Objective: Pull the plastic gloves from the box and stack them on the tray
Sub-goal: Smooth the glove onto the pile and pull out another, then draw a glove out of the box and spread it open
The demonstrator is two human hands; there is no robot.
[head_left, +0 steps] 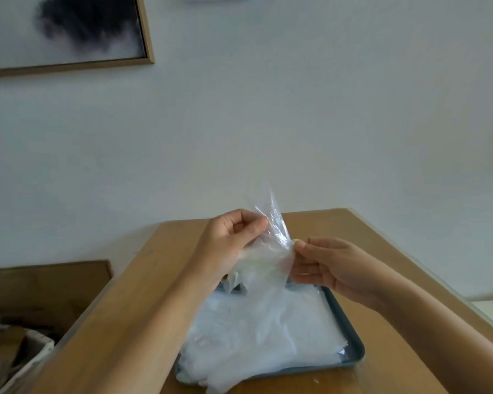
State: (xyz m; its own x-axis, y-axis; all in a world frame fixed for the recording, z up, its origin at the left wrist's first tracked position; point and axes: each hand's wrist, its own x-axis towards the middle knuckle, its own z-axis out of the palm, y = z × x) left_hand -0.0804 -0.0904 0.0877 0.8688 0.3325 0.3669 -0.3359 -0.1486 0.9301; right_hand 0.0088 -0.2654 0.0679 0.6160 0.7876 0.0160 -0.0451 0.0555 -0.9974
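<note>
A clear plastic glove (pixel 271 240) hangs in the air above the table, stretched between both hands. My left hand (pixel 231 237) pinches its upper part with curled fingers. My right hand (pixel 328 265) pinches its right edge between thumb and forefinger. Below them a dark grey tray (pixel 349 334) holds a loose stack of several clear gloves (pixel 262 334), some spilling over its near left rim. A small grey-white bit of what may be the glove box (pixel 234 282) shows behind the held glove; most of it is hidden.
The tray sits on a wooden table (pixel 382 373) set against a white wall. To the left stand a lower wooden cabinet (pixel 46 285) and a woven basket (pixel 32 356). A framed picture (pixel 69 32) hangs at upper left.
</note>
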